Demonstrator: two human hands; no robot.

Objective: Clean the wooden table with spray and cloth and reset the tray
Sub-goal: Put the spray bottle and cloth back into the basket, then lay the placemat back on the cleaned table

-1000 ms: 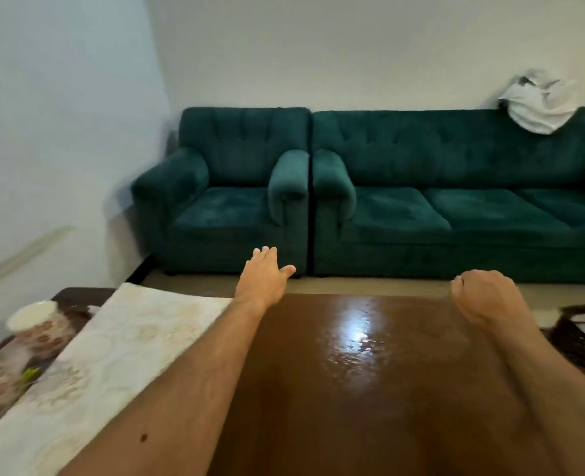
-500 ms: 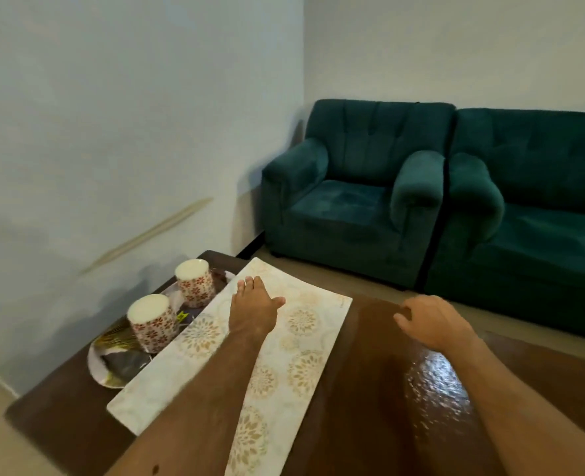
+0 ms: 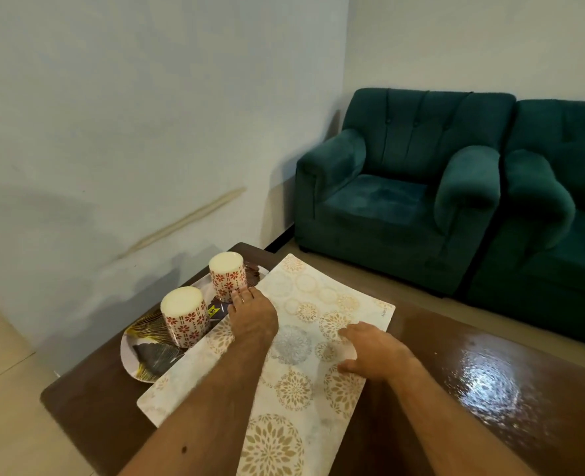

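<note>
Resting palm-down on the patterned mat (image 3: 305, 338), the left hand (image 3: 253, 321) lies with its fingers straight and together, their tips at the mat's left edge, right beside the farther of two candles (image 3: 227, 275); whether they touch that candle cannot be told. The right hand (image 3: 373, 352) lies on the mat's right half, fingers spread and relaxed, thumb stretched toward the near side, grasping nothing. The mat is pale with gold and grey round floral prints and runs from the near edge of the view to the far side of the dark wooden bench (image 3: 473, 407), its left long edge overlapping the tray (image 3: 128, 352). The tray is a round plate with a gold and dark leaf print, sitting at the left end of the bench between the mat and the bench's edge. Both candles stand upright on it, white on top with red flower bands; the nearer candle (image 3: 183, 316) is just left of the left wrist. The bench surface to the right of the mat shines with a bright reflection. Beyond the bench stand a dark green armchair (image 3: 397, 190) and, touching its right side, a matching sofa (image 3: 566, 214), against a pale wall (image 3: 129, 115).
</note>
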